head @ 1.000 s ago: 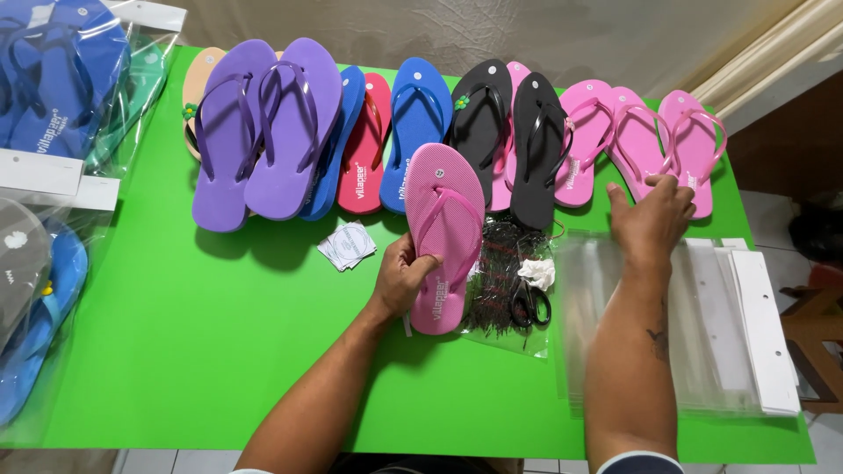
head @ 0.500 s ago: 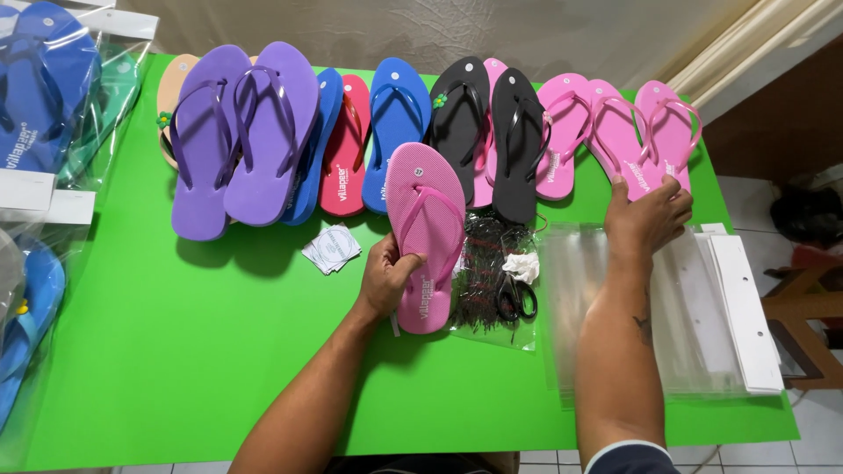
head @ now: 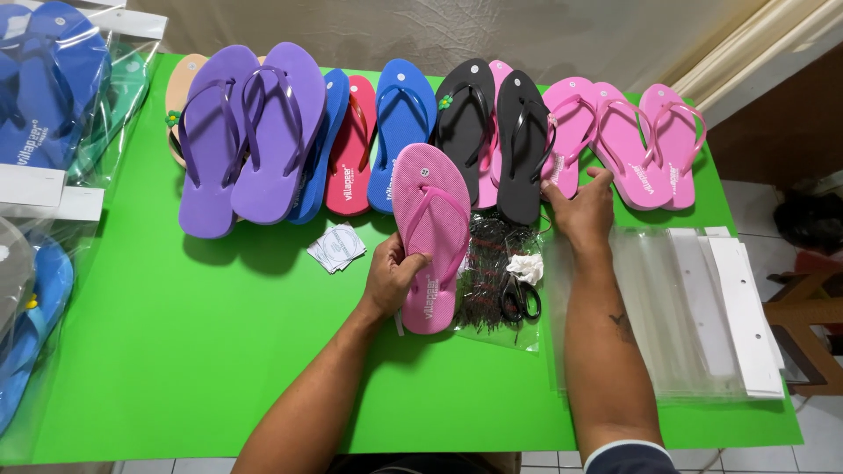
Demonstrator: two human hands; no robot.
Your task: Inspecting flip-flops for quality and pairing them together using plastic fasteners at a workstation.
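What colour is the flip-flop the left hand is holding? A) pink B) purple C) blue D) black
A: the left hand has its fingers wrapped around the side of a pink flip-flop, lifted in front of the row of other flip-flops on the green table.

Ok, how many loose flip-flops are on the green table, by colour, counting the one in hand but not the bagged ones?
Purple rubber flip-flops: 2
Blue flip-flops: 2
Red flip-flop: 1
Black flip-flops: 2
Pink flip-flops: 5, one held in the left hand
Beige flip-flop, mostly hidden: 1
Total: 13
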